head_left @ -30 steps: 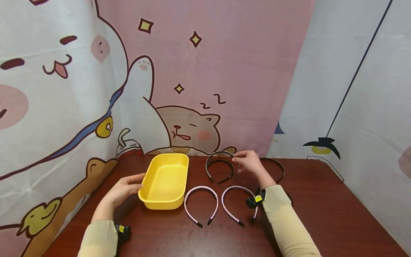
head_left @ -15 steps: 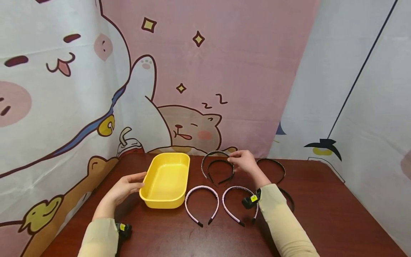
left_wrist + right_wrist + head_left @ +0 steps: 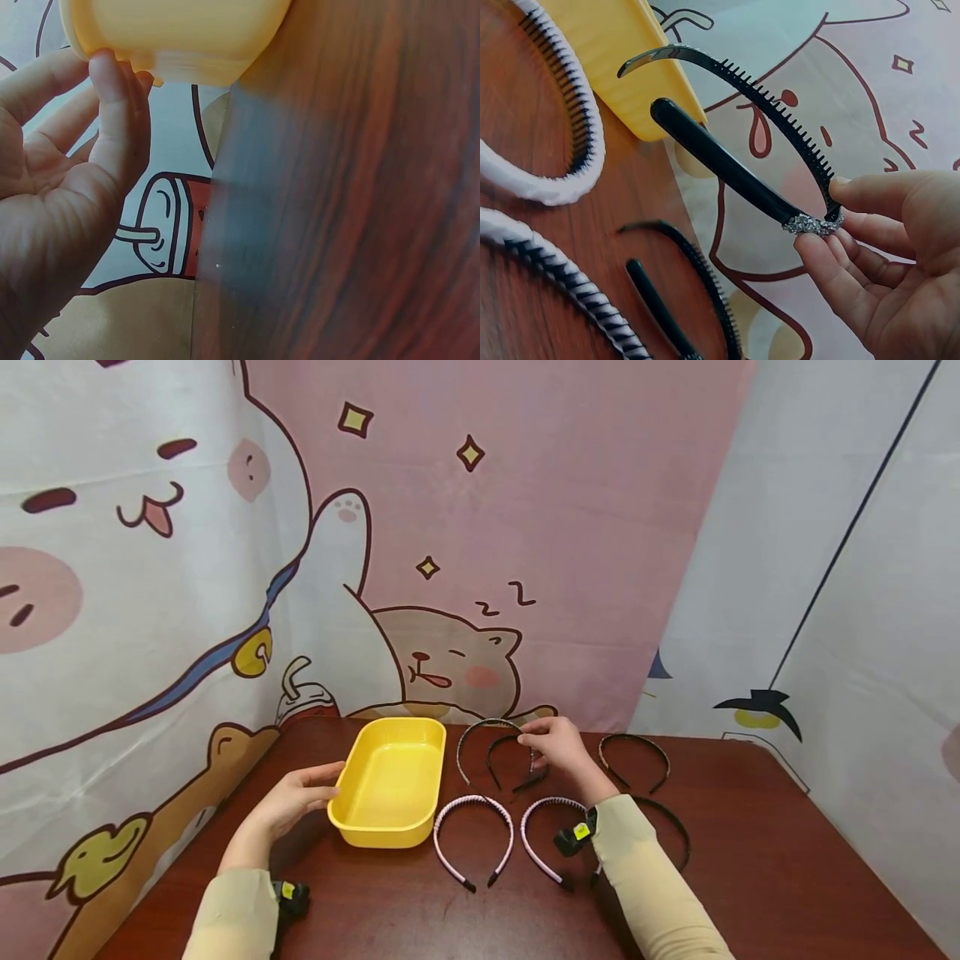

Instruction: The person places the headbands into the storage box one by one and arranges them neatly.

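Observation:
Between thumb and fingers, my right hand (image 3: 557, 748) pinches a black toothed headband (image 3: 727, 166) at its glittery silver top. This headband is raised above the table, its two ends pointing away from the hand in the right wrist view. Behind it in the head view lies another black headband (image 3: 660, 304), partly covered. At the left side of a yellow plastic tray (image 3: 386, 837), my left hand (image 3: 288, 806) holds the rim with thumb and fingers. Its fingertips are partly hidden by the tray in the left wrist view.
Two pale pink wrapped headbands (image 3: 474, 798) lie right of the tray at the front, one partly under the right forearm. Two dark headbands, one a black headband (image 3: 678, 822), lie farther right. A cartoon curtain (image 3: 585, 527) stands behind the brown table (image 3: 780, 860).
My right hand has moved left towards the tray, carrying the glittery headband. The dark headbands at the right are less covered by the arm. My left hand stays on the tray.

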A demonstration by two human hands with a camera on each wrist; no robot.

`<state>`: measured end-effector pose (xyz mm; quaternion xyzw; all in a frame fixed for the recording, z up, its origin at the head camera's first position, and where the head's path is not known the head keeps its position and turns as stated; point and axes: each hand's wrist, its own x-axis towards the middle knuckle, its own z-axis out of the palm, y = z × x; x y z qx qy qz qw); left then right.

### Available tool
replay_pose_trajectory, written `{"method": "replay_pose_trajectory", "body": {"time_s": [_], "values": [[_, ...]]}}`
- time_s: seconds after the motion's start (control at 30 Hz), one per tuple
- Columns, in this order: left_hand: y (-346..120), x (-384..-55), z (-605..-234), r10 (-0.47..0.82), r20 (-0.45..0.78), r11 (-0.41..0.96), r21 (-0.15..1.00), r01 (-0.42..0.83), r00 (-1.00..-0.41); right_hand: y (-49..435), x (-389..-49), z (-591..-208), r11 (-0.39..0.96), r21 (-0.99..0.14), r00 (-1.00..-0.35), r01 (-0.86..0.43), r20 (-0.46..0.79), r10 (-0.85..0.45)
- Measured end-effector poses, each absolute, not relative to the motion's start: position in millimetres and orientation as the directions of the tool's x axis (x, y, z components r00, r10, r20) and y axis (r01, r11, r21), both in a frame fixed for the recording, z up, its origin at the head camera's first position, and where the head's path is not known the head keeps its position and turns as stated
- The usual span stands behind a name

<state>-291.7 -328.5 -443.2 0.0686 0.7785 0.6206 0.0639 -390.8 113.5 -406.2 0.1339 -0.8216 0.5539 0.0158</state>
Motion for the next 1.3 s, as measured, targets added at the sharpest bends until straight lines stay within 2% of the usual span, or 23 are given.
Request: {"method": "replay_pose_trajectory", "body": {"time_s": [0.87,1.3], "values": [[-328.3,-291.3,-442.6,0.177,-0.020,0.215,0.976,0.019,-0.984,66.3,-386.9,-403.7,0.222,-0.953,-0.966,-0.206,0.161,-0.204],[-328.0,-290.7,-443.8,0.172,-0.022,0.215,0.977,0.016,-0.985,42.6,-384.9,-397.2,0.157,-0.978,-0.978,-0.135,0.106,-0.180]]}}
